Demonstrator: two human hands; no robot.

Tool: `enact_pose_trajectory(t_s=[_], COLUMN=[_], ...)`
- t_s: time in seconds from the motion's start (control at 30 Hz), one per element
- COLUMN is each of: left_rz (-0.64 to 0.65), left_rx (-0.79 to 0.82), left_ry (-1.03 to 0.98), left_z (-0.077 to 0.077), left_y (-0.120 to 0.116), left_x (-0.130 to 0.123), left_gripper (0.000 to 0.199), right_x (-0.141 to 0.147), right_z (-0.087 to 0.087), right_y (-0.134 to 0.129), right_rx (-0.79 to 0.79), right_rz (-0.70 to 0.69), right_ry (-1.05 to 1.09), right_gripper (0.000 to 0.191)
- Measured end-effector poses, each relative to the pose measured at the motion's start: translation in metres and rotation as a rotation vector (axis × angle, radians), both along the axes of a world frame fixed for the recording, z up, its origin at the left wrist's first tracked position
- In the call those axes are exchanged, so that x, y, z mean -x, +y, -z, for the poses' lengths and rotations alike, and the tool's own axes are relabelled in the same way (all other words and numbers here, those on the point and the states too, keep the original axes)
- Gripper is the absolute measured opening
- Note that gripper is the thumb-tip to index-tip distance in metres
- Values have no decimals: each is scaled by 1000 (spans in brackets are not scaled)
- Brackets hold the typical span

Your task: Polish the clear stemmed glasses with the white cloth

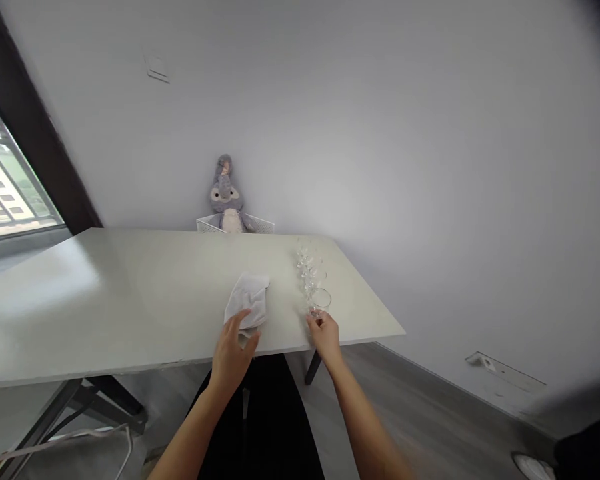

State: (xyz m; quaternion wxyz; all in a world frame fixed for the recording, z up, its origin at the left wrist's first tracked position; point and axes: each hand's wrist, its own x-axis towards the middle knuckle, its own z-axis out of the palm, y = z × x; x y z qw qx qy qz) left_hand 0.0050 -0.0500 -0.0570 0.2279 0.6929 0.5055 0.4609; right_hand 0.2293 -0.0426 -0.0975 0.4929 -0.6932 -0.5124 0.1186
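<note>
A crumpled white cloth [249,301] lies near the front edge of the white table [130,293]. My left hand [233,355] rests on the cloth's near corner, fingers curled over it. To the right stands a row of several clear glasses [311,270]. The nearest glass [320,301] is at the front of that row, and my right hand [324,335] touches its base with the fingertips. How firmly either hand grips cannot be made out.
A grey plush toy [225,197] sits in a white mesh basket [260,225] behind the table's far edge, against the wall. A window [5,180] is at the left. The table's right corner [400,328] overhangs grey floor.
</note>
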Motion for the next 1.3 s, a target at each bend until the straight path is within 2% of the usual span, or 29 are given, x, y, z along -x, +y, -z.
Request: enact_pose_trajectory(t_s=[0.17,0.3,0.43,0.57,0.7,0.83,0.93,1.0,1.03,1.13,1.2,1.3], left_rz=[-84,-21,3,-11,-12,-113,-21,34,22,-150,-310,-510], left_rx=[-220,-251,-259,-221,-181,-213,-215,-208,-220,-285,-289,-197], left_ry=[215,241,318,431,350,162,187,194,188,201,236,297], left_z=[19,28,37,42,41,39,39,37,36,28,23,26], left_y=[18,25,32,40,40,29,19,15,14,22,34,53], left_x=[17,19,18,17,21,35,49,58,61,73,83,102], left_gripper=[30,24,30,24,19,22,26,29,29,29,29,29], right_x=[-17,-19,-23,-24,-11,13,34,51,60,92,115,146], right_z=[12,14,11,8,4,-5,-20,-31,-37,-46,-42,-22], right_y=[16,21,21,2,-34,-62,-68,-62,-56,-28,-3,31], right_rx=[5,5,17,-16,-109,-170,-215,-229,-225,-196,-199,-130], right_rz=[54,49,22,41,107,33,-62,-156,-208,-332,-351,-338], right_ry=[29,87,96,88,140,161,126,79,54,-2,-40,-198], right_gripper=[38,36,38,40,34,29,24,23,25,39,49,54])
